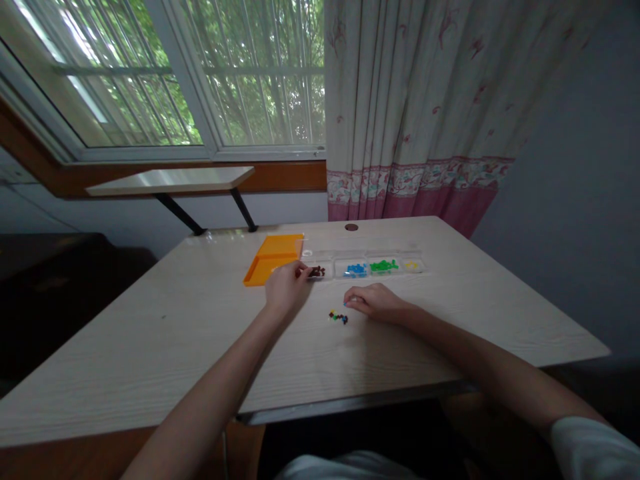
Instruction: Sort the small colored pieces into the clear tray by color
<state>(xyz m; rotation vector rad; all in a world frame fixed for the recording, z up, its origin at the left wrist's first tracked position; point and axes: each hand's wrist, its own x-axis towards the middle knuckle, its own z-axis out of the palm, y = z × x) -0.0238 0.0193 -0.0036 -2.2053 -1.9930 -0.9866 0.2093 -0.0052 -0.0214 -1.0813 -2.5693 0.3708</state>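
My left hand (287, 287) reaches to the left compartment of a clear plastic box (340, 255); its fingers are bent at the small brown pieces (318, 271), and what lies between the fingertips is hidden. My right hand (377, 301) is closed in a pinch on a small blue piece above the table. Just below and left of it lies a little chain of coloured pieces (337, 317), brown, green, yellow and blue. Other compartments hold blue pieces (355, 270), green pieces (384, 266) and a few yellow pieces (411, 265).
An open orange case (276, 257) lies left of the clear box, partly behind my left hand. A small raised shelf (175, 179) on dark legs stands at the table's (200, 333) back left. A curtain (400, 100) and a window are behind the table.
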